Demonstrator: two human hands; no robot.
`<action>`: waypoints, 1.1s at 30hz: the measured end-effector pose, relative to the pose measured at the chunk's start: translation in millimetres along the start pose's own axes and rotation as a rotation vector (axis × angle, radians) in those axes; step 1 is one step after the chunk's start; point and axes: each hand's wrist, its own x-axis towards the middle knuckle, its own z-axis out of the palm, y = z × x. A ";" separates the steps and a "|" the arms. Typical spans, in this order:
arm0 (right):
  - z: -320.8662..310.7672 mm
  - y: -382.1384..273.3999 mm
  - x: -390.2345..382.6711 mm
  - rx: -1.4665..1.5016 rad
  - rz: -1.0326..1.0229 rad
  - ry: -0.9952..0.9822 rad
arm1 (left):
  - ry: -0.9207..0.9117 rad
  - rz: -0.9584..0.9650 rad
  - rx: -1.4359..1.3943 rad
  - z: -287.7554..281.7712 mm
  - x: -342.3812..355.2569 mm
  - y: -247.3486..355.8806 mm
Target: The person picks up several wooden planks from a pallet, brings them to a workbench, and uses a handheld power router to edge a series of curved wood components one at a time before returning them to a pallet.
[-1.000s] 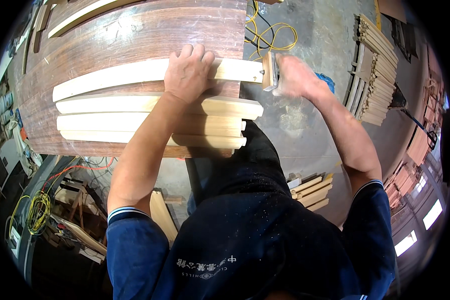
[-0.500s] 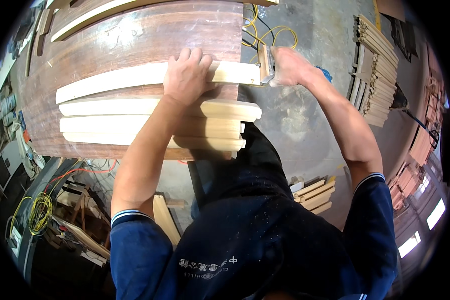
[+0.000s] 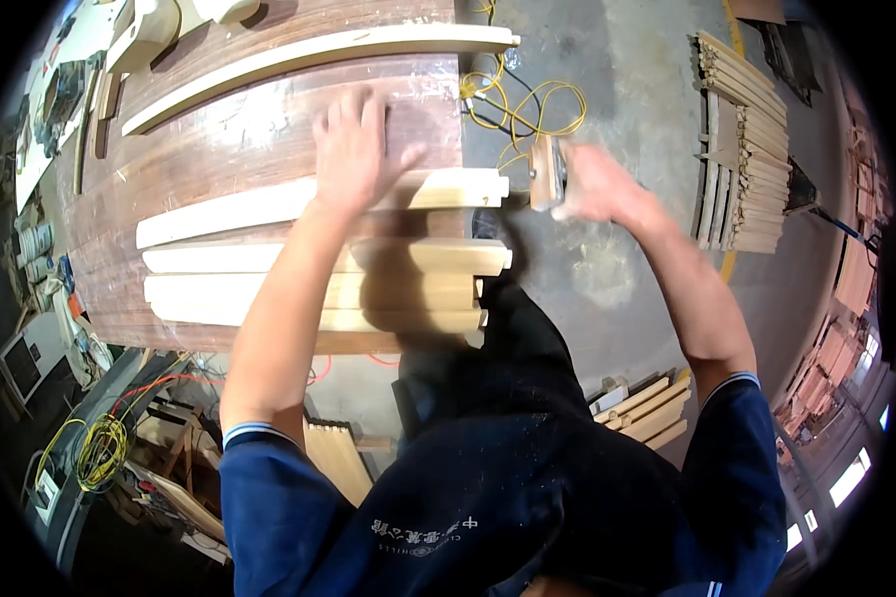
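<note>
Across the table (image 3: 239,109) lies a pale, gently curved wooden piece (image 3: 448,187), its tenon end sticking out past the right edge. My left hand (image 3: 353,149) is over this piece, fingers and thumb apart, slightly blurred and holding nothing; whether it touches the wood I cannot tell. Off the tenon end, my right hand (image 3: 602,184) grips a small block-shaped hand tool (image 3: 545,174) with a wooden face and a dark metal part. A gap shows between tool and wood. Nearer me, several similar pale pieces (image 3: 418,259) lie side by side.
A long curved rail (image 3: 319,57) lies at the table's far side. Yellow cable (image 3: 558,129) loops on the floor beyond the right edge. Stacked wooden pieces (image 3: 757,159) stand at the far right, with more (image 3: 647,408) near my right elbow. Coiled yellow cable (image 3: 100,453) hangs lower left.
The tool in my right hand has come off the piece's end, to the right. My left hand has released the piece and spread its thumb. The whole view has shifted slightly.
</note>
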 end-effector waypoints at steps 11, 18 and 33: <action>-0.8 1.1 -43.0 0.120 0.163 0.009 | -0.238 0.036 0.366 7.1 102.1 -28.8; -8.7 -15.8 -44.1 0.134 0.129 0.049 | -0.307 0.165 0.366 -3.1 38.6 -2.5; -2.2 -13.8 -8.6 -0.276 0.006 0.131 | -0.288 0.041 0.245 3.6 -8.0 13.8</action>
